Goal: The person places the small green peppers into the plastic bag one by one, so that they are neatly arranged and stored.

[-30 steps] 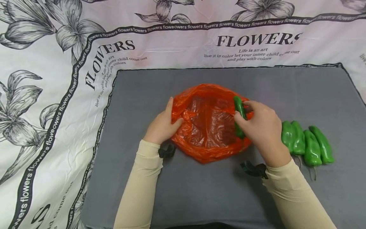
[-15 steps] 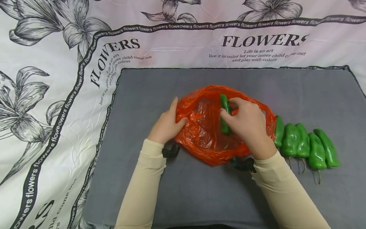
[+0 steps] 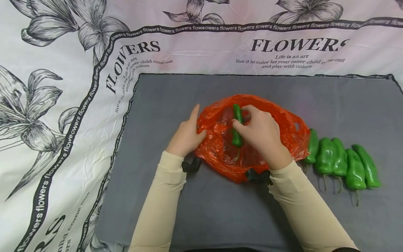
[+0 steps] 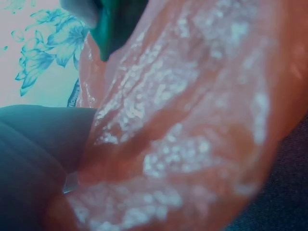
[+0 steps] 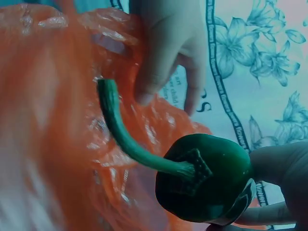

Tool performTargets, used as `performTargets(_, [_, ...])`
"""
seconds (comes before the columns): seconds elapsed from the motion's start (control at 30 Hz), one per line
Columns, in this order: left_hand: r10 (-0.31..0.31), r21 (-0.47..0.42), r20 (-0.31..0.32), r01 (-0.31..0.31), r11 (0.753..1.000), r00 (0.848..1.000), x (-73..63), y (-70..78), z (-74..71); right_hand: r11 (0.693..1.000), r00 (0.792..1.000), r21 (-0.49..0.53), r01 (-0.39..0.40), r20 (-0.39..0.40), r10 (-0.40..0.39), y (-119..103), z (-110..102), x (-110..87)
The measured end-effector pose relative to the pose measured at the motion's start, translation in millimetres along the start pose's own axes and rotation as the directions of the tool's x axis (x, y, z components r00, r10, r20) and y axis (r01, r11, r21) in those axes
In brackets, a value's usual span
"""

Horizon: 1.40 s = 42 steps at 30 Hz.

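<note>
Between the thumb and fingertips of the right hand, a slim, glossy, dark-green pepper with a long curved stem is pinched, its tip towards the far edge of the grey tabletop and its stem towards the near edge. It is over or just inside the mouth of a crinkled, translucent red plastic bag; the depth cannot be told. The left hand is at the bag's left rim, thumb and index finger spread wide; its other fingers are hidden, so whether they grip is unclear. The step in hand looks like bagging this pepper; the next move probably calls for lowering it below the rim and loosening the right fingers while the left hand steadies the plastic. The pepper looks smooth-skinned, with rounded shoulders and a ridged cap. Farther out, towards the right edge, five plump green peppers lie side by side, the leftmost against the bag.
</note>
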<state>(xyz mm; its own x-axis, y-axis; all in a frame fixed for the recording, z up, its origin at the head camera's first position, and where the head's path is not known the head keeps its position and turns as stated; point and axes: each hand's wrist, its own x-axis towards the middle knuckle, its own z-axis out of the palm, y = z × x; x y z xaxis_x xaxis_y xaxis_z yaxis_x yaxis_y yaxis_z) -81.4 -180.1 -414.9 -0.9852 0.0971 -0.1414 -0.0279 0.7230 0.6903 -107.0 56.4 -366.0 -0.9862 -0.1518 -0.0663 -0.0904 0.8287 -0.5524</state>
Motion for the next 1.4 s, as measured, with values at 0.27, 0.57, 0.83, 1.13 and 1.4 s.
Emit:
performTargets(0.27, [-0.008, -0.020, -0.017, 0.008, 1.000, 1.000, 0.1, -2.0, -5.6, 0.999, 0.998, 0.018, 0.028, 0.061, -0.029, -3.1, 23.1, 14.0])
performTargets(0.57, [-0.004, -0.035, -0.026, 0.003, 0.999, 1.000, -1.0, -4.0, -11.3, 0.998, 0.995, 0.029, 0.047, 0.082, -0.050, 3.0, 45.0, 23.5])
performTargets(0.83, [0.012, -0.044, -0.012, -0.012, 0.999, 1.000, -2.0, -6.0, -11.5, 0.998, 0.993, 0.027, 0.051, 0.104, -0.054, 6.6, 60.1, 28.5])
performTargets(1.13, [-0.001, -0.050, -0.001, 0.001, 0.999, 1.000, -2.6, -6.0, -9.7, 0.998, 0.993, 0.009, 0.059, 0.099, -0.059, 2.7, 72.3, 29.5])
performTargets(1.4, [-0.010, -0.044, 0.005, 0.010, 0.999, 1.000, -1.1, -7.1, -10.6, 0.997, 0.994, -0.019, 0.078, 0.084, -0.076, -4.3, 75.5, 27.7])
